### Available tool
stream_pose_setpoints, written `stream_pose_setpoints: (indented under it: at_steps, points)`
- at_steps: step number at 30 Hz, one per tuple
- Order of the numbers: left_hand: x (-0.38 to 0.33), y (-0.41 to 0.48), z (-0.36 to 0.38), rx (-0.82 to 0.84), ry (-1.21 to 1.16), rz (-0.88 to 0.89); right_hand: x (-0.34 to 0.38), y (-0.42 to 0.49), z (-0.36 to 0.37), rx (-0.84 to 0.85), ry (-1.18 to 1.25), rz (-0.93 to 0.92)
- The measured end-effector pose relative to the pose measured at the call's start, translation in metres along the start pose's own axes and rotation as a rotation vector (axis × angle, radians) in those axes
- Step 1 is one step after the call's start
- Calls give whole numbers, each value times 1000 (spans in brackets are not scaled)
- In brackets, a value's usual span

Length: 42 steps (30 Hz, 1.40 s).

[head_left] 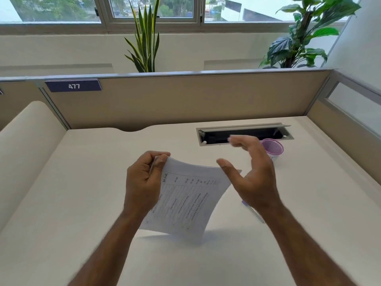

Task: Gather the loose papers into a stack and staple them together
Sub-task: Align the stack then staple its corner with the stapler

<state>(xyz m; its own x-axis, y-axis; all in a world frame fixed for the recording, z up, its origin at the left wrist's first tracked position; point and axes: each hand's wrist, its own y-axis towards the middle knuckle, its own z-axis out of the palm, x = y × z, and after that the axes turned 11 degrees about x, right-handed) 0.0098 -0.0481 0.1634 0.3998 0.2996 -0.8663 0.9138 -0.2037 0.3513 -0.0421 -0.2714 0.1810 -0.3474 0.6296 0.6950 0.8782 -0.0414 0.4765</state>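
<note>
Papers (pixel 185 201) hang above the counter (pixel 82 193), pinched at their far left corner in the grip of the left hand (pixel 144 180), thumb on top. The right hand (pixel 251 178) is spread open and empty, thumb touching the sheets' far right corner. A purple object, likely the stapler (pixel 252 210), lies on the counter under the right wrist, nearest that hand. A mesh cup (pixel 273 148) stands beyond. The partition plate (pixel 73 86) reads "477"; the sheets' print is too blurred to read.
</note>
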Motion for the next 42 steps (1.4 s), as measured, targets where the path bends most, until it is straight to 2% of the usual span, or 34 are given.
stream_pose_setpoints:
  at_steps: [3, 5, 7, 11, 15, 19, 22, 23, 25, 27, 28, 30, 32, 34, 38, 40, 42]
  points:
    - [-16, 4, 6, 143, 78, 57, 31, 18, -5, 464, -188, 61]
    - [-24, 6, 10, 196, 97, 66, 35, 17, 8, 610, -205, 110]
    - [-26, 8, 11, 206, 42, 24, 29, 13, 14, 555, -34, 138]
    - [-18, 2, 11, 246, -61, -117, 10, 1, 12, 436, 458, 368]
    - [-11, -11, 20, 286, 14, -192, -8, -22, 25, 409, 681, 529]
    - [-4, -13, 31, 305, 56, -236, -19, -37, 29, 417, 792, 621]
    - [1, -9, 35, 303, 68, -257, -43, -36, 23, 326, 722, 636]
    - [3, -7, 36, 305, 72, -267, -61, -38, 21, 274, 607, 640]
    - [6, -3, 36, 306, 66, -290, -107, -46, 17, 223, 172, 677]
    - [8, 0, 37, 301, 55, -313, -152, -60, 15, 271, -266, 754]
    - [9, 1, 38, 303, 49, -323, -169, -68, 15, 309, -379, 806]
    - [11, 3, 39, 312, 34, -339, -193, -82, 18, 403, -469, 891]
    - [13, 3, 39, 313, 19, -349, -206, -94, 26, 518, -530, 900]
    - [16, 3, 39, 311, 5, -358, -214, -103, 34, 533, -569, 840]
    - [19, 4, 39, 300, -51, -375, -216, -102, 44, 431, -489, 792]
    - [19, 5, 39, 300, -76, -372, -213, -98, 45, 368, -309, 827]
    - [19, 5, 38, 305, -70, -360, -203, -87, 41, 222, 108, 924]
